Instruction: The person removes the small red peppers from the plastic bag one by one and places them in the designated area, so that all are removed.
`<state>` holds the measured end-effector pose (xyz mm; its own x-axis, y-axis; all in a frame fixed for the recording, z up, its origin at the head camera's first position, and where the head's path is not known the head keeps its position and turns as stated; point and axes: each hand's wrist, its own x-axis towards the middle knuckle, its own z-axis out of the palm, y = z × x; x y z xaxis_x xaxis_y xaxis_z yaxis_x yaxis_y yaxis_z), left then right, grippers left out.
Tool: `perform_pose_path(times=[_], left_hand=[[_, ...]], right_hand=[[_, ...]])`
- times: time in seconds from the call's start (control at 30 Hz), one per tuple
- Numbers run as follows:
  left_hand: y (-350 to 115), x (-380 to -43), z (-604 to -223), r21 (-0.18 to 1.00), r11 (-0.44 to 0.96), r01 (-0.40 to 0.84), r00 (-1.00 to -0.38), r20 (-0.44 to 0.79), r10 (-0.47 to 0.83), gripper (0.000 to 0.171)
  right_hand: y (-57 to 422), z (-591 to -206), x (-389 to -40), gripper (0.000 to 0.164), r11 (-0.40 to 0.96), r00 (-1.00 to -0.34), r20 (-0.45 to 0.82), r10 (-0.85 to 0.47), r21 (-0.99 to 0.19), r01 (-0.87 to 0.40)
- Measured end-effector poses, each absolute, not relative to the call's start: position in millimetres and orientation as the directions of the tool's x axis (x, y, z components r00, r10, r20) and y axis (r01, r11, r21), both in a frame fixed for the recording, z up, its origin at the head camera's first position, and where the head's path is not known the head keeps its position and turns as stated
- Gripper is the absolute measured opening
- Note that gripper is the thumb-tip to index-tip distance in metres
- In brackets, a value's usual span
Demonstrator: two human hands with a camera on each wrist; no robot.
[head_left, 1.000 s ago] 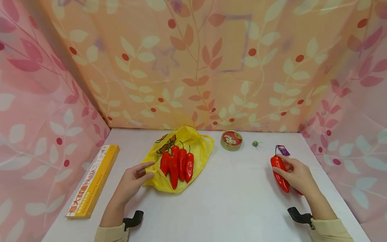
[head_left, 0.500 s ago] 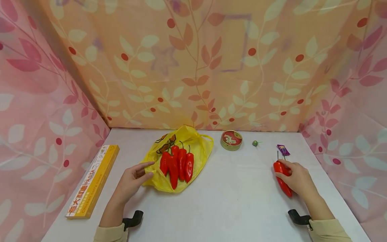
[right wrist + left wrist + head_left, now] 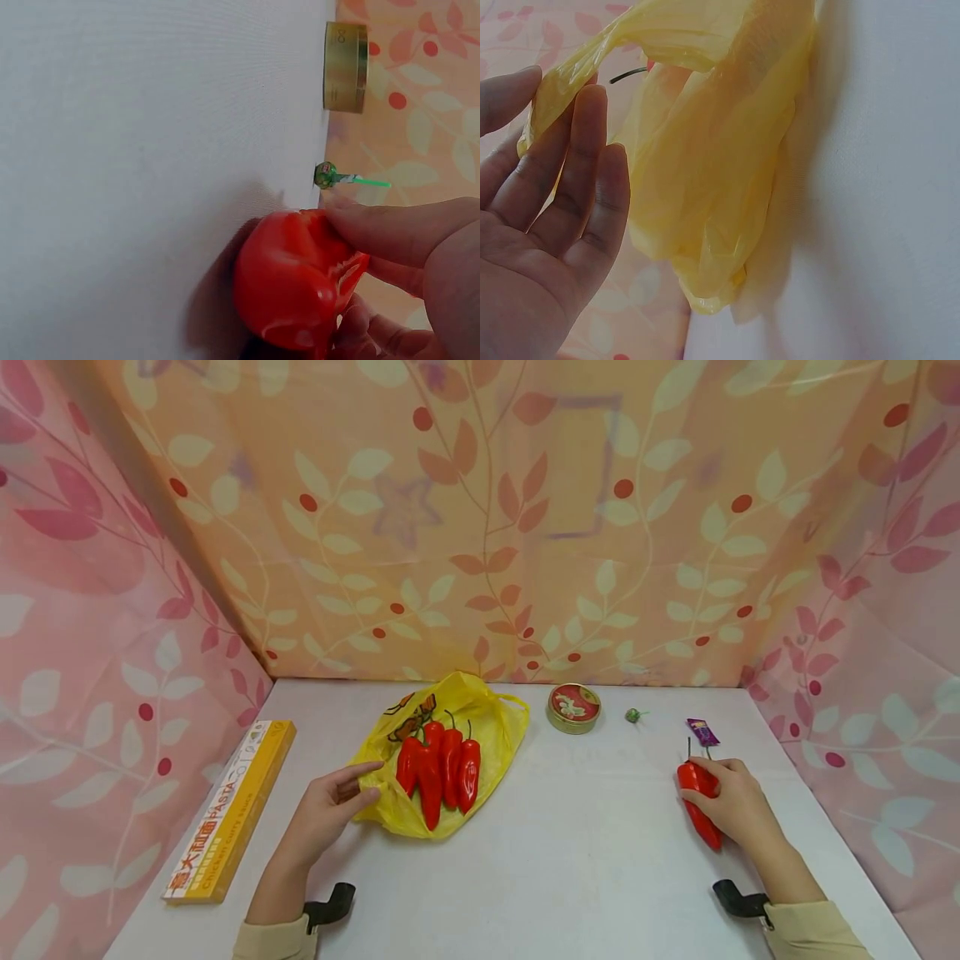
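Note:
Toward the left, a yellow plastic bag (image 3: pixel 491 777) lies with its mouth spread, several red chili peppers (image 3: pixel 429 777) inside. My left hand (image 3: pixel 326 810) holds the bag's left edge; in the left wrist view a strip of yellow film (image 3: pixel 555 97) runs between the thumb and fingers. On the right side, my right hand (image 3: pixel 738 802) grips a red chili pepper (image 3: pixel 699 814) from its right, thumb and fingers around its upper part. A second stem (image 3: pixel 707 752) shows just beside the first one. In the right wrist view the pepper (image 3: pixel 281 285) hangs close over the white table.
A yellow and white pasta box (image 3: pixel 232 810) lies at the far left. Along the back are a round red and gold tin (image 3: pixel 573 708) and a small green lollipop (image 3: pixel 633 716). A purple wrapped sweet (image 3: pixel 702 732) lies just beyond the right hand. Floral cloth walls (image 3: pixel 480 527) enclose the table.
My right hand and its pepper have shifted slightly right and nearer to me, then stayed almost still. The left hand and the bag stay put.

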<state>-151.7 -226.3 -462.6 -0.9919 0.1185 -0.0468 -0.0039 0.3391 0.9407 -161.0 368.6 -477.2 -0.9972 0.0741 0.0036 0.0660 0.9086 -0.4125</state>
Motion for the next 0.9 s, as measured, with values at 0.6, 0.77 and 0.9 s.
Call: perform_pose_path(times=[0.6,0.77,0.9], left_hand=[[-227,-151,-462,0.937,0.35,0.003,-0.993,-0.038,0.111,0.048],[-226,-150,-461,0.936,0.352,0.003,-0.993,-0.038,0.11,0.047],[-226,-150,-461,0.936,0.353,-0.015,-0.993,-0.056,0.107,0.048]], right_hand=[[360,-451,-158,0.069,0.902,-0.998,0.051,0.029,-0.432,0.004],[346,-438,-157,0.063,0.89,-0.993,0.117,-0.009,-0.453,-0.061],[335,-430,-158,0.063,0.88,-0.989,0.141,-0.036,-0.464,-0.099]])
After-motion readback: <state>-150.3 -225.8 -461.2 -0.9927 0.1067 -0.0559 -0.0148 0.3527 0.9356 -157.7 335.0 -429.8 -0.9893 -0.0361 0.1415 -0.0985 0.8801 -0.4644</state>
